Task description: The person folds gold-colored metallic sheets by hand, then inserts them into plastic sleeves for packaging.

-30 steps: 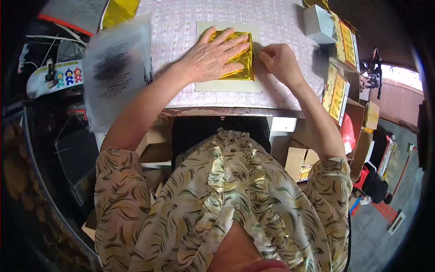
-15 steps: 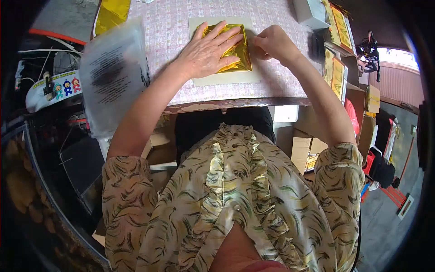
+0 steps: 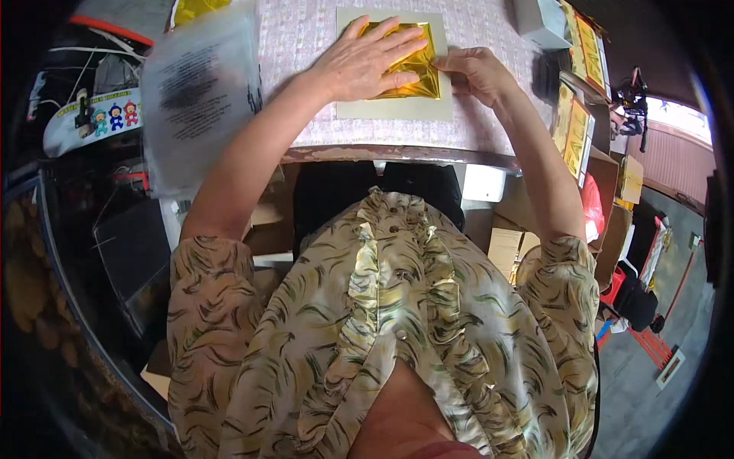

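A shiny gold foil sheet (image 3: 428, 73) lies on a square grey cardboard (image 3: 367, 109) near the table's front edge. My left hand (image 3: 371, 60) rests flat over the foil with its fingers spread, covering much of its left part. At the foil's right edge is my right hand (image 3: 485, 74), its thumb and fingers drawn together with the tips over the cardboard's margin. I cannot tell what is between those fingertips. The foil's surface is creased and reflects light.
Clear plastic sleeves with printed text (image 3: 195, 107) overhang the table's left side. More gold foil (image 3: 197, 9) lies at the back left. A white box (image 3: 540, 23) and several yellow-and-red printed packs (image 3: 585, 42) stand on the right. A patterned cloth (image 3: 298, 38) covers the table.
The view has shifted, so the table appears higher and further right. My right hand has gone from a curled fist to a pinch at the foil's edge. My left hand stays on the foil.
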A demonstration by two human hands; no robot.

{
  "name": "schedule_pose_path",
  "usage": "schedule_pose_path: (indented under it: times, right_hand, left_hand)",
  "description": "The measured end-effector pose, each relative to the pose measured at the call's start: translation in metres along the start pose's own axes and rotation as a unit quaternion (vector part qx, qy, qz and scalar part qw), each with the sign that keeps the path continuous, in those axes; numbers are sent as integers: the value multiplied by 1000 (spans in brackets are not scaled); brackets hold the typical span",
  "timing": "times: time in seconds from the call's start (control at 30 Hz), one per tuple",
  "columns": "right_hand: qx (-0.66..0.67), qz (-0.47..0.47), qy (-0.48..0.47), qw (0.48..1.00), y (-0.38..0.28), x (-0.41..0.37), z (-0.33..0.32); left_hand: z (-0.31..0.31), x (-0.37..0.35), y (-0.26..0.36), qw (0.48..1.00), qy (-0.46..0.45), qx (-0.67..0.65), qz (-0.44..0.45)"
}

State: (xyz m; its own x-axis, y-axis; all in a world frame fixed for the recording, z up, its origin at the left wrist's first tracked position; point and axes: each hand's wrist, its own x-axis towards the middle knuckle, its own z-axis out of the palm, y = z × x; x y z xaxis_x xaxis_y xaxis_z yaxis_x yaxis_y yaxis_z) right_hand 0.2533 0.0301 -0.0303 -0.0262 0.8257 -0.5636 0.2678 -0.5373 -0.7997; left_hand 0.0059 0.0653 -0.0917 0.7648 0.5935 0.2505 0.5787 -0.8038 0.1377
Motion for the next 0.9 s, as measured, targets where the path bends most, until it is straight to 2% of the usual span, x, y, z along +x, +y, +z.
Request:
schedule_pose_path:
  times: [0.03, 0.07, 0.13, 0.17, 0.2, 0.27, 0.3, 0.37, 0.4, 0.47, 0.5, 0.63, 0.8, 0.9]
  right_hand:
    - [24, -13, -3, 1000, 4, 5, -1]
    - [25, -13, -7, 1000, 10, 8, -2]
    - [61, -30, 1, 998, 12, 5, -1]
    - [58, -35, -4, 998, 13, 3, -1]
    - [82, -35, 3, 996, 15, -3, -1]
    - [86, -42, -10, 995, 12, -10, -9]
    - [115, -34, -32, 992, 15, -11, -16]
    - [135, -30, -61, 988, 15, -19, -20]
    - [182, -51, -52, 981, 14, -27, -17]
    - [226, -64, -49, 971, 15, -35, -15]
    - [235, -72, -44, 968, 16, -37, -16]
    - [209, -98, -39, 972, 19, -50, -22]
    - [171, -142, -51, 974, 28, -63, -29]
    - [184, -142, -14, 972, 20, -74, -19]
  left_hand:
    - [-1, -1, -2, 998, 58, -28, 26]
    - [-2, 0, -6, 998, 55, -26, 23]
    - [-18, 6, -11, 980, 63, -187, -26]
    - [-34, 2, -14, 964, 98, -245, -34]
    - [-36, -7, -17, 965, 105, -238, -37]
    - [-40, -18, -31, 893, 215, -321, -231]
    - [-51, -24, -31, 892, 227, -314, -231]
    - [-74, -39, -17, 816, 27, -429, -388]
    - [-81, -42, -7, 814, 38, -427, -392]
    - [-84, -44, 13, 644, 26, -689, -331]
    - [-81, -40, 16, 620, 19, -721, -309]
    - [-80, -34, 39, 620, 78, -734, -265]
    - [-94, -38, 56, 621, 88, -731, -270]
    - [-96, -43, 60, 617, 88, -734, -271]
